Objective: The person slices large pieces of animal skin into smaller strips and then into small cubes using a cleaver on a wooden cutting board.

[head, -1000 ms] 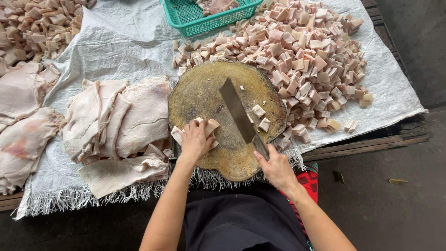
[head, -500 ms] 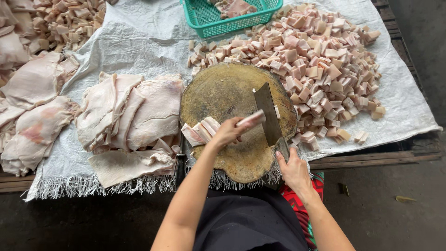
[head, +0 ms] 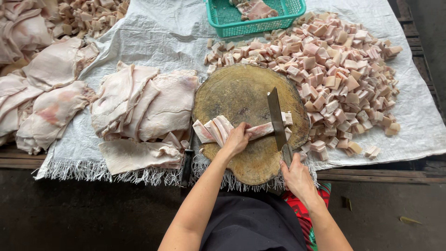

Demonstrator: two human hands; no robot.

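Our left hand (head: 238,138) is pressed down flat-ish on a bundle of meat strips (head: 218,130), fingers curled over them and pinning them to the round wooden block (head: 241,93). The strips lie with their long axis running left to right across the block, sticking out past the hand on both sides. Our right hand (head: 297,176) is wrapped tight around the handle of the cleaver (head: 276,118), down at the near edge of the block. The blade runs front to back, so it crosses the strips pretty much square, and it sits on their right-hand end, just beside the left fingertips. So the uncut length lies to the left of the blade, under and beyond the holding hand.

Further out: a big heap of cubes (head: 334,79) covers the right side of the table and wraps round the far edge of the block. A green basket (head: 223,21) sits at the far edge. Left of the block there's a stack of whole slabs (head: 144,107), with more of them toward the left edge, all on a white sheet (head: 158,42).
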